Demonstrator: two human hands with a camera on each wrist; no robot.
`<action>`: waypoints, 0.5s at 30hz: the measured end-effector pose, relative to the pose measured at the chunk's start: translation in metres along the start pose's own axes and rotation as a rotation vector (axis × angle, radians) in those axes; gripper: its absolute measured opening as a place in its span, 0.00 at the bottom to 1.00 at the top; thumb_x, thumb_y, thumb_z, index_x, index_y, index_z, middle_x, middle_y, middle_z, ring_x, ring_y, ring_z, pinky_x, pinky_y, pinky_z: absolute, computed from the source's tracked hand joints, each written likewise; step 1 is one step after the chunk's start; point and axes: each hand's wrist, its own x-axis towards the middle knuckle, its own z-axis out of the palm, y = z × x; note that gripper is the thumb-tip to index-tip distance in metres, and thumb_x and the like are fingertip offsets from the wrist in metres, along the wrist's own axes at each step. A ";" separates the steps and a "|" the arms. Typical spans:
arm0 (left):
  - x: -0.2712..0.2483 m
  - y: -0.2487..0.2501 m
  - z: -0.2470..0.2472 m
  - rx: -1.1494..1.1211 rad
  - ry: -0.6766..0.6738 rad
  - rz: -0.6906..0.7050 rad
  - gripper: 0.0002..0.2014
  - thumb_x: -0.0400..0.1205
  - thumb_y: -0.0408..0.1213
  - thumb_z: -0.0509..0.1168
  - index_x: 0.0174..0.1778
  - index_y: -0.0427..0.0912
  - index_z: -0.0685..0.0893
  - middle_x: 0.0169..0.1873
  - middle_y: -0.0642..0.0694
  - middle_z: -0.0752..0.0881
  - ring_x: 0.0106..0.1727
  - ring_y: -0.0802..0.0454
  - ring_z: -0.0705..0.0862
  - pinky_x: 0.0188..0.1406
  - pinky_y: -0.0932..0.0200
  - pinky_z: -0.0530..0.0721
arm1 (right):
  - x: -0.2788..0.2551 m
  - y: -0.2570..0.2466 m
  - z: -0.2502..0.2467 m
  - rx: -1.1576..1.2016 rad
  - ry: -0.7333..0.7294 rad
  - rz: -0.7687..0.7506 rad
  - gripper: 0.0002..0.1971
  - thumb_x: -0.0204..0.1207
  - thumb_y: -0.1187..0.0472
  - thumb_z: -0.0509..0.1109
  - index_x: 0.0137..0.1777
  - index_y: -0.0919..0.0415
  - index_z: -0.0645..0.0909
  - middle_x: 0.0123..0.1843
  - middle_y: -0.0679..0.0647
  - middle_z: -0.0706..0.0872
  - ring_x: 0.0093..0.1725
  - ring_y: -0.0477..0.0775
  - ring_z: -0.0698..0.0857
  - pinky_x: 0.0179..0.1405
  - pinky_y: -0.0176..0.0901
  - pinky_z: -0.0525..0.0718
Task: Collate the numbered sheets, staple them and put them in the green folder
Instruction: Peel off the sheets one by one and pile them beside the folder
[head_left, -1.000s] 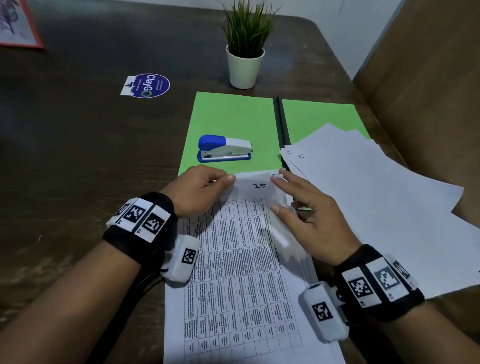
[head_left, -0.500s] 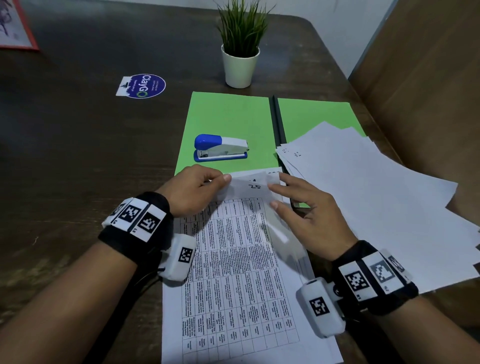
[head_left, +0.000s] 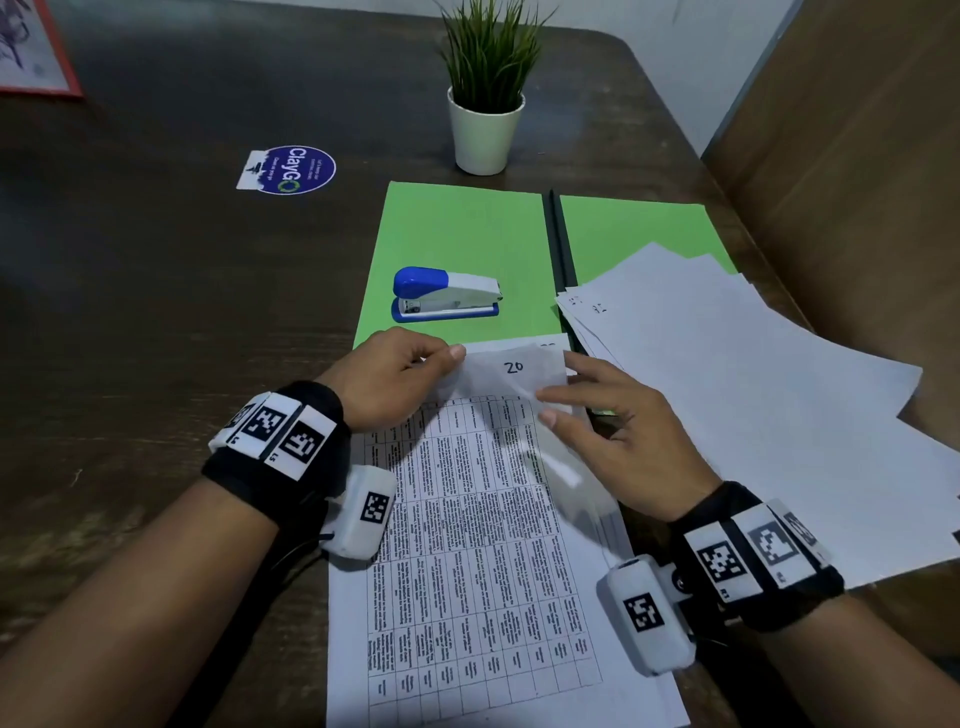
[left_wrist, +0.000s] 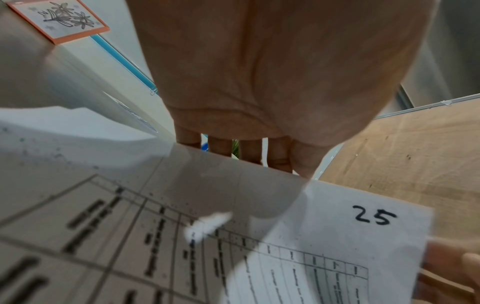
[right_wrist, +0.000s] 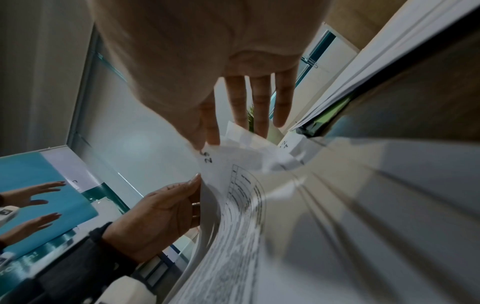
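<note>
Left hand: our left hand (head_left: 395, 374) pinches the upper left edge of the printed sheets between thumb and curled fingers, holding the top pages bent up.
Right hand: our right hand (head_left: 618, 431) lies with straight, relaxed fingers on the upper right corner of the same pile, the fingertips (head_left: 550, 418) touching paper, grasping nothing.
Stack of numbered sheets: the stack of numbered sheets (head_left: 483, 561) lies on the table right in front of us, printed with a table of text; its far end overlaps the near edge of the folder.
Page number: the head view seems to read a handwritten 20 at the lifted top, while the left wrist view shows 25 (left_wrist: 374, 216); we cannot tell which page each belongs to.
Green folder: the green folder (head_left: 467, 234) lies open beyond the stack.
Stapler: a blue and white stapler (head_left: 447, 293) sits on the folder's left half.
Loose sheets: a fanned pile of loose sheets (head_left: 753, 389) covers the folder's right half.
Table: the dark wooden table (head_left: 156, 312) also carries a potted plant (head_left: 485, 88) and a round blue sticker (head_left: 291, 169).
</note>
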 end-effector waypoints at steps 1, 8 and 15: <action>0.000 0.000 0.000 -0.012 -0.002 -0.006 0.26 0.89 0.53 0.55 0.33 0.36 0.80 0.25 0.48 0.72 0.27 0.52 0.71 0.34 0.55 0.71 | 0.001 0.001 0.001 0.003 -0.051 -0.005 0.12 0.74 0.45 0.75 0.56 0.43 0.90 0.75 0.41 0.78 0.71 0.36 0.78 0.72 0.52 0.80; -0.001 -0.001 -0.001 -0.037 -0.046 -0.054 0.09 0.80 0.53 0.73 0.44 0.52 0.91 0.40 0.56 0.92 0.40 0.58 0.88 0.44 0.56 0.86 | 0.001 0.012 0.006 -0.067 -0.185 0.018 0.21 0.74 0.27 0.63 0.47 0.36 0.92 0.79 0.39 0.71 0.80 0.44 0.68 0.77 0.60 0.71; -0.001 0.000 -0.002 -0.046 -0.118 -0.054 0.08 0.72 0.32 0.81 0.38 0.52 0.93 0.44 0.55 0.93 0.48 0.56 0.90 0.55 0.52 0.88 | -0.005 0.002 0.007 -0.079 -0.214 -0.034 0.21 0.75 0.33 0.68 0.31 0.46 0.90 0.48 0.38 0.88 0.58 0.46 0.82 0.53 0.56 0.84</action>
